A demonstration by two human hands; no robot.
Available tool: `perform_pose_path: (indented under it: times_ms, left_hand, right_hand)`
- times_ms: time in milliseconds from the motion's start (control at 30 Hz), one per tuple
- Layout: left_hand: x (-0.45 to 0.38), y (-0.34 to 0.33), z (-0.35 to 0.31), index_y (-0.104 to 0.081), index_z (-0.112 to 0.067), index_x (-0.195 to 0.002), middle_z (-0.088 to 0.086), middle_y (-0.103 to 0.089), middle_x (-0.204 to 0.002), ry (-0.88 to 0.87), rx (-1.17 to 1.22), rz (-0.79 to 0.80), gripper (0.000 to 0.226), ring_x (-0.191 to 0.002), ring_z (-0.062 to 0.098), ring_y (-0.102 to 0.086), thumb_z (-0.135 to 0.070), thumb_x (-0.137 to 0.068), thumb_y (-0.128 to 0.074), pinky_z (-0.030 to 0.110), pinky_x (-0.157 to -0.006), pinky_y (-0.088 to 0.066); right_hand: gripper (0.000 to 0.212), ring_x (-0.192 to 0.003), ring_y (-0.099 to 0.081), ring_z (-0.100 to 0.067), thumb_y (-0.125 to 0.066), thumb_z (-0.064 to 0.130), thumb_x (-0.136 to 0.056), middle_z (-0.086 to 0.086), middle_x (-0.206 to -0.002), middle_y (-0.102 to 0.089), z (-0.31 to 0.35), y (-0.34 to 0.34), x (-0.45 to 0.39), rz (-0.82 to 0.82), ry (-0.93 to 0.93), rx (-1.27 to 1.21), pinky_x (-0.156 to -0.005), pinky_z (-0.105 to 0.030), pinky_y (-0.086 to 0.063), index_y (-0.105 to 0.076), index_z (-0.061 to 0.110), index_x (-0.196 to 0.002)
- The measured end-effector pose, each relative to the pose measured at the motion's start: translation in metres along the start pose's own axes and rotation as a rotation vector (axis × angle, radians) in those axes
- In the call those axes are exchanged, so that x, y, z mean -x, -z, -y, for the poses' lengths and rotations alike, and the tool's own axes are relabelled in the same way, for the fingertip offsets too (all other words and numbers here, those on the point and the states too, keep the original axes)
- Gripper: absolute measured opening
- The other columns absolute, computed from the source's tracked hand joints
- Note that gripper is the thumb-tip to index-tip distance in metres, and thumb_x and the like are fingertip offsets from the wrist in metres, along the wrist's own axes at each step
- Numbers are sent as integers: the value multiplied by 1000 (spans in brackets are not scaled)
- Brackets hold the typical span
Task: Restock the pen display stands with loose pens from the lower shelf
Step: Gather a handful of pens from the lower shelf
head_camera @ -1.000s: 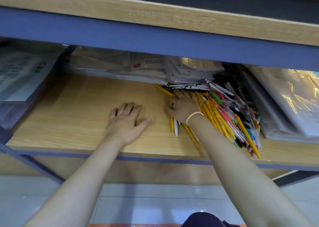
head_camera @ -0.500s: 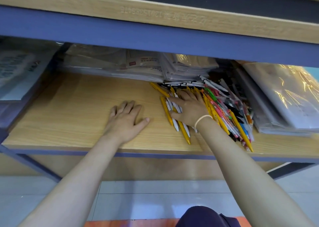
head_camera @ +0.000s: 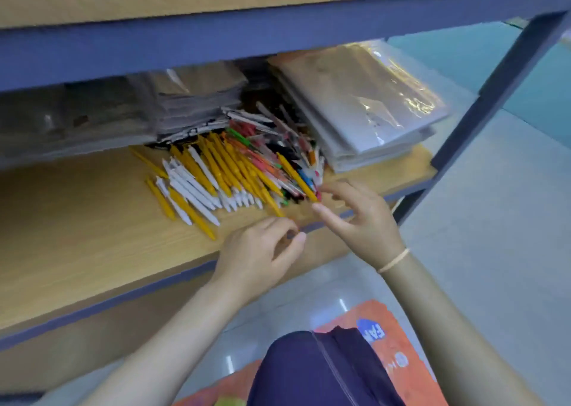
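— Dozens of loose pens (head_camera: 234, 174) lie heaped on the lower shelf (head_camera: 77, 220), yellow and white ones on the near side of the pile, mixed colours behind them. Where do the hands sit against that pile?

— Both are at the pile's near edge, over the shelf's front lip. The left hand (head_camera: 259, 251) is just in front of the pile with fingers curled and thumb near the fingertips; motion blur hides whether it pinches anything. The right hand (head_camera: 361, 220) is beside it, fingers spread and loosely bent, fingertips touching the tips of the coloured pens at the pile's right corner.

— Are the hands together?

— Close, but not touching.

— What borders the pile?

— Plastic-wrapped packets (head_camera: 361, 102) lie against its right side, and a grey stack of sleeves (head_camera: 185, 102) sits behind it.
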State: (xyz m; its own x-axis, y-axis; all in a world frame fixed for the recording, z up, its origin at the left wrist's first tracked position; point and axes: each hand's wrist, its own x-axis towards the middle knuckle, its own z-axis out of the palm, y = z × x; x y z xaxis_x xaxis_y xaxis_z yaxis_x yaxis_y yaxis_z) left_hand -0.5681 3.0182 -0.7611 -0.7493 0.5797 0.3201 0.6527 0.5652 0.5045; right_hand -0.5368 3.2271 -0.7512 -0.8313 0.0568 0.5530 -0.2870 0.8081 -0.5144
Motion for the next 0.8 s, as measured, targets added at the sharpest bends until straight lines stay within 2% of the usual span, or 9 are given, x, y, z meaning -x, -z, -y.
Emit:
perform_pose_path:
  times_ms: [100,200,333,400,467,567,667,733,800]
  left_hand:
    - [-7,-60,-19,-66,-30,-99,-15,-65,-89,7,81,232,46,-80,6,-59,-62,-91,-34,29,-63,-42]
    - [-10,-130,-20,-64,-29,-109,-11,-65,-100,19,86,399,54,-90,14,-63,-67,-90,-31,34,-72,-49]
    - [9,-226,3,-62,-23,-126,-6,-63,-125,81,-11,542,44,-111,19,-63,-54,-99,-45,33,-85,-47]
    - [30,-265,20,-61,-23,-128,-3,-63,-128,104,-60,616,55,-116,20,-62,-60,-96,-37,34,-89,-48]
    - [50,-301,39,-62,-21,-127,0,-64,-129,92,-129,681,71,-117,24,-62,-66,-87,-26,37,-91,-50]
    - [85,-337,65,-64,-19,-128,7,-59,-133,93,-159,765,76,-123,32,-55,-70,-82,-30,43,-97,-49]
    - [109,-349,76,-64,-24,-132,7,-49,-144,152,-89,827,86,-135,29,-40,-79,-70,-39,41,-109,-39]
    - [119,-352,82,-71,-23,-124,9,-50,-144,179,-12,786,78,-135,29,-39,-75,-68,-56,36,-111,-34]
    - [123,-353,88,-75,-21,-114,11,-52,-142,194,52,754,58,-133,30,-40,-58,-70,-79,28,-109,-29]
  right_hand:
    - [34,-71,-58,-8,-58,50,-90,7,-86,-67,-52,28,66,-9,-234,67,-67,-28,-49,-71,19,-97]
    - [40,-69,-58,-11,-52,59,-86,11,-83,-64,-104,28,128,112,-466,159,-65,-31,-49,-69,25,-97]
    - [35,-88,-63,-16,-60,52,-91,6,-100,-64,-168,0,205,383,-739,219,-75,-32,-47,-67,24,-112]
    - [35,-97,-62,-18,-60,49,-93,3,-107,-63,-194,-16,239,507,-848,221,-80,-32,-47,-63,24,-117]
    - [35,-102,-61,-23,-62,46,-93,-1,-109,-64,-214,-36,273,627,-942,206,-79,-32,-43,-62,20,-117]
    - [35,-102,-60,-27,-70,43,-86,-5,-108,-65,-221,-71,317,737,-979,104,-73,-32,-39,-62,18,-109]
    - [45,-108,-54,-24,-79,38,-79,-6,-114,-59,-210,-105,344,814,-925,-4,-83,-35,-42,-61,17,-115]
    - [43,-107,-50,-26,-79,31,-78,-10,-112,-56,-201,-125,355,807,-848,0,-83,-37,-41,-63,15,-114]
    - [29,-103,-53,-32,-73,24,-81,-13,-104,-56,-198,-138,363,744,-783,49,-79,-40,-42,-65,13,-106]
